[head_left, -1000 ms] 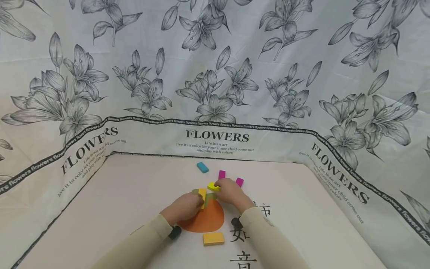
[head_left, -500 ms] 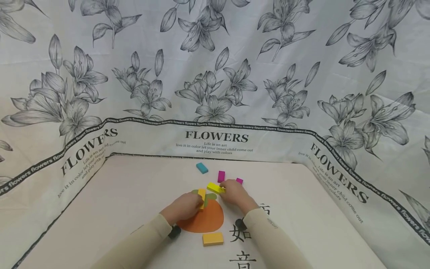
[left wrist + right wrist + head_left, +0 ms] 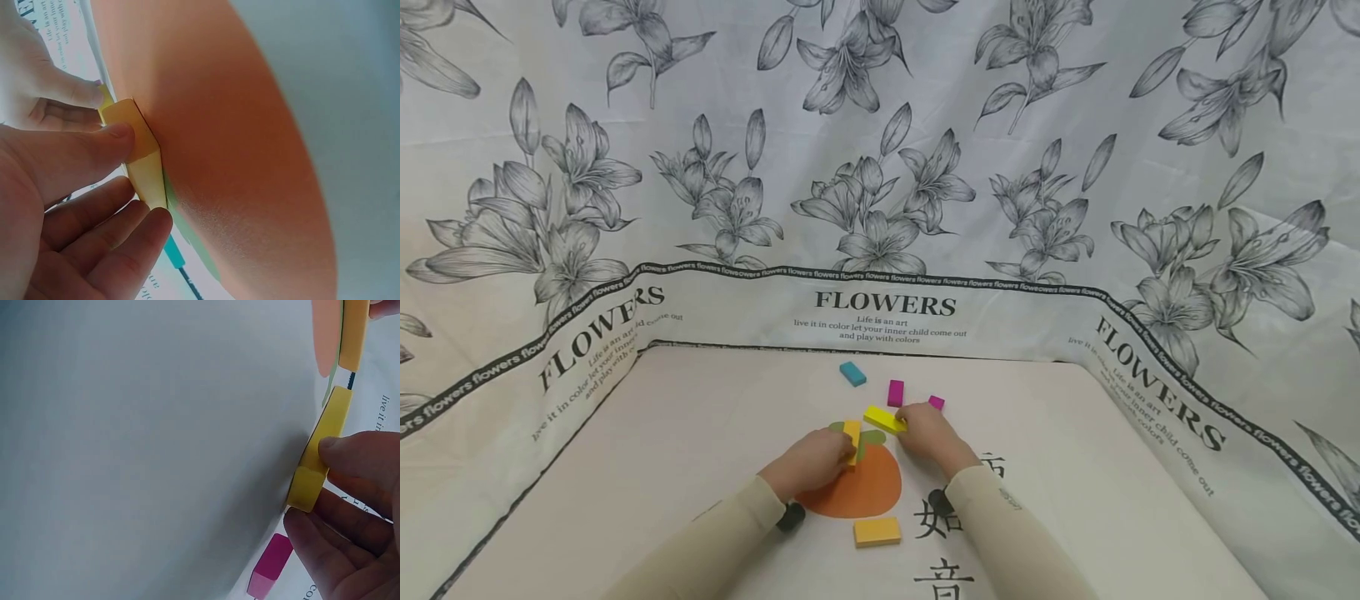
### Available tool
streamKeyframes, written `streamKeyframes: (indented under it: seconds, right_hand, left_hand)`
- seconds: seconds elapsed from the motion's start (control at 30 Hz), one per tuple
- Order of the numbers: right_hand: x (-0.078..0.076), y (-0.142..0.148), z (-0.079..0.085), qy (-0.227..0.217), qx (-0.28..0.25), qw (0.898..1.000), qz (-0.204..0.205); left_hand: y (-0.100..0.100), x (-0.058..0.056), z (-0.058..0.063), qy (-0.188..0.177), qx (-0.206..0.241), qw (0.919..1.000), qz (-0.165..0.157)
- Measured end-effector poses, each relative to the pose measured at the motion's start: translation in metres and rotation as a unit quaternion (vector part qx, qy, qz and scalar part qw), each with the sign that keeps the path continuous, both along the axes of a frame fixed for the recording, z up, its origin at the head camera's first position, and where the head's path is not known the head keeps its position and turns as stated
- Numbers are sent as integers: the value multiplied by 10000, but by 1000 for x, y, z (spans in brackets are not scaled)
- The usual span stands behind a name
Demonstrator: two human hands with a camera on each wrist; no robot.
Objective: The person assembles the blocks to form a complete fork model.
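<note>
- One orange-yellow rectangular block (image 3: pixel 852 438): left hand (image 3: pixel 814 460) pinches it, thumb opposing fingers, over the printed orange fruit (image 3: pixel 867 492).
- One bright-yellow rectangular block (image 3: pixel 882 418): right hand (image 3: pixel 928 432) pinches its right end, on white cloth-covered bench (image 3: pixel 715 417).

Closed in at the back and both sides by white cloth (image 3: pixel 955 92), hung in soft folds and printed with grey line-drawn lilies (image 3: pixel 883 242). Edged lower down with a black band (image 3: pixel 880 276) repeating "flowers", then marked with bold FLOWERS lettering (image 3: pixel 886 303) at the centre and on either side, above smaller lines (image 3: pixel 882 322) beginning "Life is an art". Fronted, past a thin dark border (image 3: pixel 775 347), by a pale flat tabletop (image 3: pixel 700 425), printed with an orange fruit shape (image 3: pixel 872 487), green leaves (image 3: pixel 873 437) and black characters (image 3: pixel 943 577). Lit softly, with a peach tint at far left and cooler grey across the upper right
</note>
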State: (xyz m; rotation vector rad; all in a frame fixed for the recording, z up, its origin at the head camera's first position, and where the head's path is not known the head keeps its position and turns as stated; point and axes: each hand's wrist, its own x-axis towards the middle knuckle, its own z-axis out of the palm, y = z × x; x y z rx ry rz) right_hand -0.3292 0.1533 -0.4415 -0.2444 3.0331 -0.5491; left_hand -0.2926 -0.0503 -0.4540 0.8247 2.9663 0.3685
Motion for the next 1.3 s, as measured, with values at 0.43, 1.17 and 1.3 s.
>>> streamKeyframes:
  seconds: [0.43,1.17,1.3]
  right_hand:
    - [-5,-1,-4,7,29,10000,7]
    - [-10,-8,4,-164,-107,9998,-43]
    - [-13,-10,5,-199,-62,9998,-34]
  left_hand:
    - [-3,0,1,-110,26,9999,41]
    - [-9,-7,4,-359,160,9983,420]
    - [-9,-8,2,-336,94,9983,460]
